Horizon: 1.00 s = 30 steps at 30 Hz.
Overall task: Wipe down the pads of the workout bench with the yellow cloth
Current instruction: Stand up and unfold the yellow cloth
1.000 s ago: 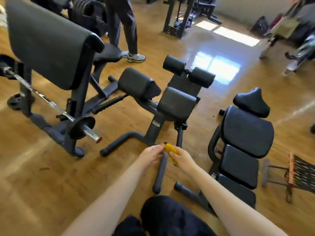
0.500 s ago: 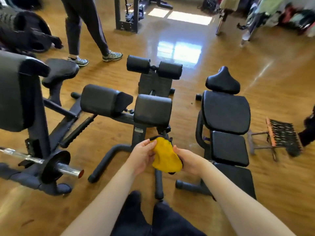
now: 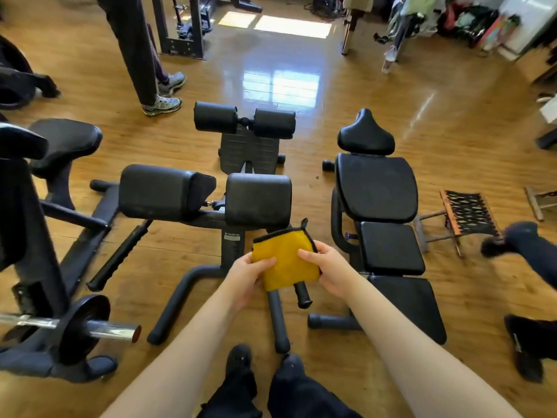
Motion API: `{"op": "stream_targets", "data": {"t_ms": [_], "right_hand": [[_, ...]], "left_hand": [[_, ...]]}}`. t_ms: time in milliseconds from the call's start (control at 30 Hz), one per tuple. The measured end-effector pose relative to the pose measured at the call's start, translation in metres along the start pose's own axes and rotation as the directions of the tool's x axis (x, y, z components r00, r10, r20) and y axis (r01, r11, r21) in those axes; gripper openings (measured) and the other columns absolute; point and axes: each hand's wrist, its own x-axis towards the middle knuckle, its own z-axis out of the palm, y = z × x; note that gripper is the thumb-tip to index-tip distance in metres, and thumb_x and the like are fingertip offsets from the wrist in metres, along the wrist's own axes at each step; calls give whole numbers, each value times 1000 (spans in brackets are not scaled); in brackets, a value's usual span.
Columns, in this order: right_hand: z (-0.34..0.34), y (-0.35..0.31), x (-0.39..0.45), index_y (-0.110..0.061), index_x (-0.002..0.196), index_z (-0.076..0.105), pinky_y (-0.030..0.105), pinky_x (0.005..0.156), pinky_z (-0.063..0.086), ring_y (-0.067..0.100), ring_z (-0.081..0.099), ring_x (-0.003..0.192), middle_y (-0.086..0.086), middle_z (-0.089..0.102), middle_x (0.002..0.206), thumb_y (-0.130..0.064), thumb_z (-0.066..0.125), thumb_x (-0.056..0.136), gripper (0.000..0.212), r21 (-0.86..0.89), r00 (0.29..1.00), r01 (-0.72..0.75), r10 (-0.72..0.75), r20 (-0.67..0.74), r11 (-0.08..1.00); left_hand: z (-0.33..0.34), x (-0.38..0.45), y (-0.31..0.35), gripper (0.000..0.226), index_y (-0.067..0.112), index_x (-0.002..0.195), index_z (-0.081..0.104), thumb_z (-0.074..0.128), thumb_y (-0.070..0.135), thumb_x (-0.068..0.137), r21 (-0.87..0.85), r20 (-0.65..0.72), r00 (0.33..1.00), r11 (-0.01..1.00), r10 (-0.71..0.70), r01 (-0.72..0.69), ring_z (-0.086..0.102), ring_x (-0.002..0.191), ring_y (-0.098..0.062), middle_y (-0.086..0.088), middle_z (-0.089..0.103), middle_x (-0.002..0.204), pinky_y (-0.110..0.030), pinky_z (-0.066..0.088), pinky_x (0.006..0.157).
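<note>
A yellow cloth [image 3: 286, 260] with a dark edge is spread flat between both hands, held in the air below the bench pads. My left hand [image 3: 248, 276] pinches its left side and my right hand [image 3: 327, 268] pinches its right side. Just beyond the cloth stands the black workout bench, with a right thigh pad [image 3: 258, 199], a left thigh pad [image 3: 162, 191] and two round roller pads [image 3: 244, 119] farther back. The cloth touches no pad.
A black adjustable seat bench [image 3: 376, 188] stands to the right. At the left are a curl bench [image 3: 64, 143] and a loaded barbell [image 3: 90, 327]. A person's legs [image 3: 141, 55] stand at the back left, another person's feet [image 3: 524, 345] at the right. A small folding stool [image 3: 464, 212] sits right.
The cloth went from a small bunched wad to a flat unfolded square held by both hands. My view shifted left to right, centring the bench, and the hands rose slightly.
</note>
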Motion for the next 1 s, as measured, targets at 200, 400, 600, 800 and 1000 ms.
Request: {"op": "stream_targets", "data": {"t_ms": [200,400,600,800,1000], "right_hand": [[2,8,9,-17,134,41,36,84,52,25,57,112,9,56,129,-40,42,91,49,292,975,-220,200,96,931],[8,11,9,-18,117,52,41,88,49,31,60,106,14,61,119,-39,42,93,33,365,958,-282,235,166,887],[-2,4,14,-15,119,50,39,81,52,26,58,103,10,59,112,-14,49,93,26,223,997,-59,69,-36,973],[-4,5,18,-17,128,40,37,79,52,20,57,95,0,56,105,-9,53,91,40,117,988,8,11,-156,993],[-19,14,29,-9,140,33,34,94,45,26,46,123,6,46,136,-25,61,87,62,-300,939,-79,-31,-344,951]], "left_hand": [[-4,2,17,41,23,121,50,61,26,82,35,83,997,999,7,-10,59,108,-26,-4,62,116,-39,51,87],[-10,3,29,49,22,127,48,59,29,79,75,221,974,997,-42,26,59,111,-29,-6,62,120,-44,50,92],[-16,14,21,64,15,131,47,64,41,75,54,-52,997,997,-51,54,54,115,-29,-7,56,127,-52,44,99],[-2,25,10,22,13,106,59,52,28,93,231,-264,961,973,79,-17,55,103,-23,-4,60,107,-42,49,91],[-6,33,4,41,7,131,46,52,21,93,89,-106,990,991,-95,104,55,112,-28,-10,58,121,-46,45,98]]}}
